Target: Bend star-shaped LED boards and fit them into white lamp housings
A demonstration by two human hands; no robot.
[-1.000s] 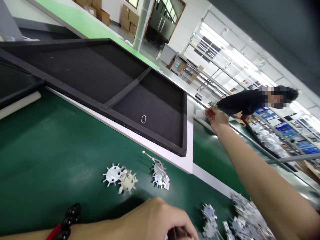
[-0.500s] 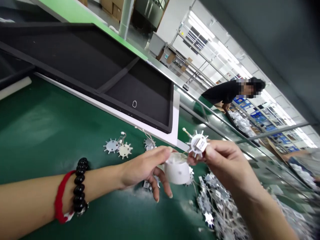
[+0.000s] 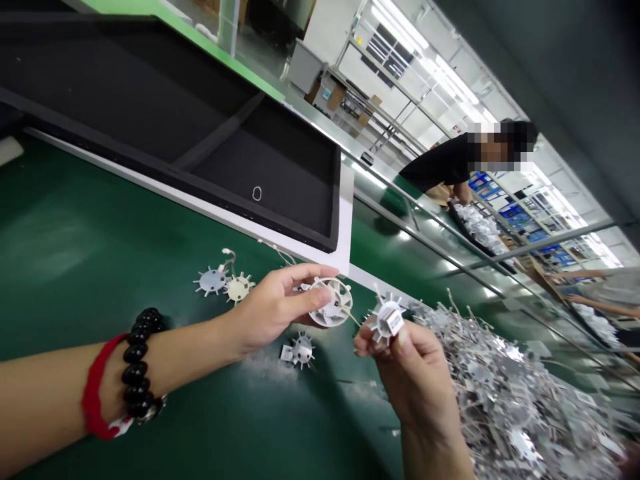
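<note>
My left hand pinches a round white plastic housing with spoked openings, tilted so its open face shows. My right hand holds a small white star-shaped heat-sink disc with a square part on it. A thin wire runs between the disc and the housing. Both are held just above the green mat. A black bead bracelet and a red band circle my left wrist.
Two star discs lie on the mat at the left and another under my hands. A big heap of such discs fills the right. A black tray lies behind. Another person in black works farther along.
The right hand came back from reaching far right and now holds a star disc near the left hand. The left hand lifted the white housing and turned its open face toward me.
</note>
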